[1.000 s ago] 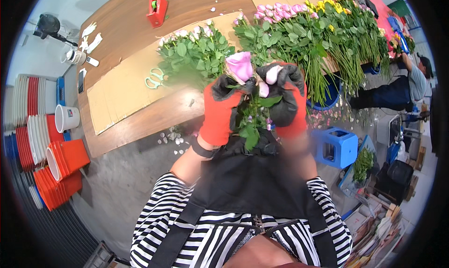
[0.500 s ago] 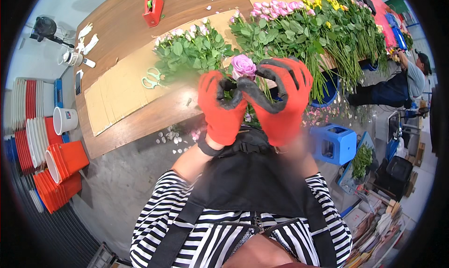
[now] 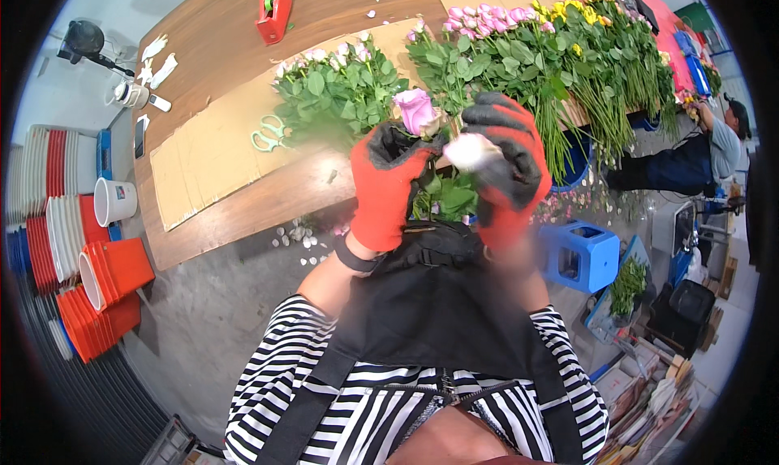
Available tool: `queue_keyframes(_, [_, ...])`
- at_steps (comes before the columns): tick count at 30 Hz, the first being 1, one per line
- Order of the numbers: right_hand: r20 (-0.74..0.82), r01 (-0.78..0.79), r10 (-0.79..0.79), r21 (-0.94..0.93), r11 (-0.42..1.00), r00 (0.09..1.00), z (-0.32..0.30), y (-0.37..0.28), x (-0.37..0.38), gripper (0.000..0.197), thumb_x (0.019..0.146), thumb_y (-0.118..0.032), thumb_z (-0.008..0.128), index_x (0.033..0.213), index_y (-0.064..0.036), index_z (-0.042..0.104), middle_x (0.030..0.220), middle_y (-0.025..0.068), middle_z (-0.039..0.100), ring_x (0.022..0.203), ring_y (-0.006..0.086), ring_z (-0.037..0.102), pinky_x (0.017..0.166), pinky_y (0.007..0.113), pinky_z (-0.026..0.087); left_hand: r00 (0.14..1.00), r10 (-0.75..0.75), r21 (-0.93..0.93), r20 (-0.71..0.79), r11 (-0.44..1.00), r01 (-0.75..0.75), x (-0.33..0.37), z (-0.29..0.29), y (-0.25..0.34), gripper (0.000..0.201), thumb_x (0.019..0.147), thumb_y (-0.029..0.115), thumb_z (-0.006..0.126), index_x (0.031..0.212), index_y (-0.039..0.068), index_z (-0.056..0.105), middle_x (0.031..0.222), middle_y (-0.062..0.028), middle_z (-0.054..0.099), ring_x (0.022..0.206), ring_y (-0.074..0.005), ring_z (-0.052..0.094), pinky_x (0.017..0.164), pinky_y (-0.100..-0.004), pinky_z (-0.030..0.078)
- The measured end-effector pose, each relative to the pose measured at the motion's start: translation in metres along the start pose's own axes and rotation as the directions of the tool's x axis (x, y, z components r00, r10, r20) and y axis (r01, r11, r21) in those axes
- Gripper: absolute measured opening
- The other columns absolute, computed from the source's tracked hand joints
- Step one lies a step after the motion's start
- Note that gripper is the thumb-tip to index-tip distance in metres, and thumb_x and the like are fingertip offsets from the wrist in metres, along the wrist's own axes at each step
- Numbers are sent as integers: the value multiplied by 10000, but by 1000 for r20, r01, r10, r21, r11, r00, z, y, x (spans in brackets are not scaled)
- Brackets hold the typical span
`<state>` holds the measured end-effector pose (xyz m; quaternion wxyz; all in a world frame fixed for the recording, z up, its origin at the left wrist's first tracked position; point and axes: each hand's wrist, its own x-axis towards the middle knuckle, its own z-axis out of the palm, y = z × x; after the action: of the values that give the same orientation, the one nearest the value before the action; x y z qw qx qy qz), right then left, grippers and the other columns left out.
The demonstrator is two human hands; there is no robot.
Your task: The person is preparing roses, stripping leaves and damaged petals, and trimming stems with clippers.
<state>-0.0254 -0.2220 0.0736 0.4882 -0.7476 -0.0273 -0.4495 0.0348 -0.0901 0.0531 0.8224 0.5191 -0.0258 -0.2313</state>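
Observation:
A pink-purple rose stands upright in my left hand, whose red and black glove is closed around its stem just below the bloom. Leaves hang beneath, between my two hands. Beside the bloom, my right hand, in a matching glove, pinches a pale pinkish-white petal, blurred by motion and apart from the flower. Behind my left hand, a bunch of pale pink roses lies on the table, with light-green-handled scissors next to it.
Pink and yellow roses line the wooden table, stems over its edge. A red tape dispenser stands at the back. Petals litter the floor near a blue stool. Red buckets are stacked left; a person works far right.
My right hand has drawn away from the rose to the right and down, with a petal now in its fingers. The bloom tilts differently; my left hand still holds it.

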Motion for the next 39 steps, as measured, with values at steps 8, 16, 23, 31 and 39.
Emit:
queue_keyframes(8, [144, -125, 159, -218, 968, 977, 3, -19, 22, 332, 661, -89, 754, 978, -73, 656, 1027, 74, 628, 1004, 268, 556, 899, 381, 417, 919, 380, 362, -108, 875, -320, -4, -1, -24, 312, 716, -17, 732, 975, -12, 561, 849, -38, 604, 739, -104, 534, 660, -267, 450])
queue_keyframes(16, [119, 249, -221, -579, 776, 968, 10, -9, 10, 300, 640, -135, 786, 900, -107, 637, 981, 43, 614, 998, 286, 554, 915, 444, 404, 942, 336, 297, 6, 899, -322, -5, 3, -9, 289, 725, -20, 713, 976, -6, 573, 814, -50, 617, 726, -92, 538, 654, -251, 446])
queue_keyframes(23, [19, -56, 58, -61, 997, 998, 13, 7, -7, 347, 636, -46, 767, 942, -58, 604, 992, 89, 602, 1022, 286, 547, 957, 411, 395, 1000, 20, 25, 16, 999, -20, 3, -5, -4, 263, 708, -47, 668, 961, -26, 600, 824, -24, 631, 737, -100, 579, 688, -241, 466])
queue_keyframes(31, [-75, -382, 468, 474, 794, 880, -9, 7, -11, 346, 752, -93, 647, 1065, 40, 586, 1078, 123, 619, 953, 206, 602, 867, 338, 471, 993, 106, 112, 42, 988, -110, 16, -20, -9, 340, 712, -44, 633, 1048, -19, 590, 884, -20, 618, 789, -108, 586, 743, -240, 469])
queue_keyframes(39, [260, -141, 165, -109, 984, 951, -26, -10, 16, 306, 664, -22, 703, 966, -44, 659, 1042, 118, 642, 1067, 309, 556, 934, 386, 421, 979, 162, 32, 121, 985, -167, 25, -31, -8, 465, 745, -62, 551, 1210, -54, 547, 1030, -90, 643, 917, -149, 613, 833, -274, 468])
